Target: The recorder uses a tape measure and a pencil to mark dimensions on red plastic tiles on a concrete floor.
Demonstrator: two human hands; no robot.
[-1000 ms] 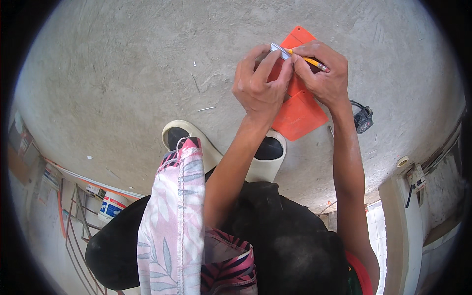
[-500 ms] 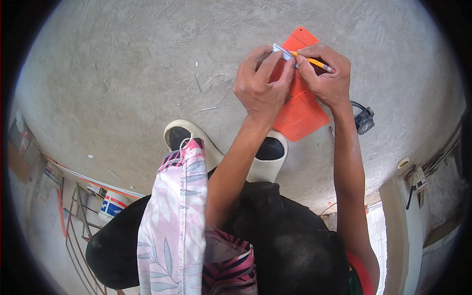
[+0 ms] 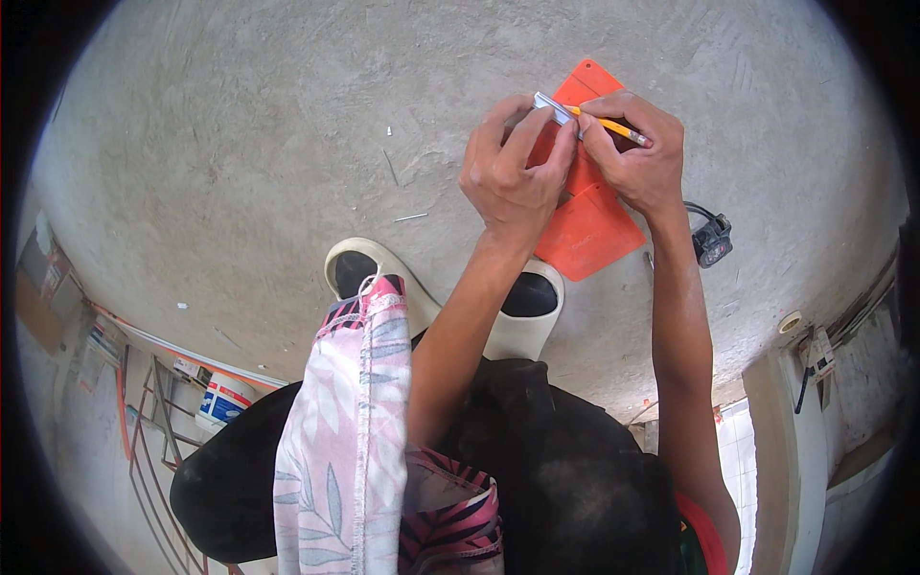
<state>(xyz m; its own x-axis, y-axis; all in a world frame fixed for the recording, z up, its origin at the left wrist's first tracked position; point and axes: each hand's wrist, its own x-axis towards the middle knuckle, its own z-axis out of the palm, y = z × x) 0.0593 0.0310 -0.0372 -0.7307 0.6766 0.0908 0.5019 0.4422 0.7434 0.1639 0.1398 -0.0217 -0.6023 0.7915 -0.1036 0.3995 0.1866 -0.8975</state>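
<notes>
My left hand (image 3: 511, 172) pinches a short silvery metal strip (image 3: 555, 106) between thumb and fingers. A yellow pencil (image 3: 619, 128) with an eraser end is gripped in my right hand (image 3: 640, 158). Its front end lies against or just beside the strip; my fingers hide the tip. Both hands are close together over orange-red flat plates (image 3: 590, 238), one of which has a small hole at its far corner. The middle of these plates is partly covered by my hands.
A black headlamp-like device (image 3: 710, 240) lies right of the plates. Thin nails or rods (image 3: 411, 218) are scattered on the grey concrete floor (image 3: 240, 125). Cream slippers (image 3: 532, 321) are below my hands. A white bucket (image 3: 224, 400) and metal rack (image 3: 144, 436) stand lower left.
The view has shifted slightly, so everything appears a little lower. Both hands keep their grips, with hardly any movement between strip and pencil.
</notes>
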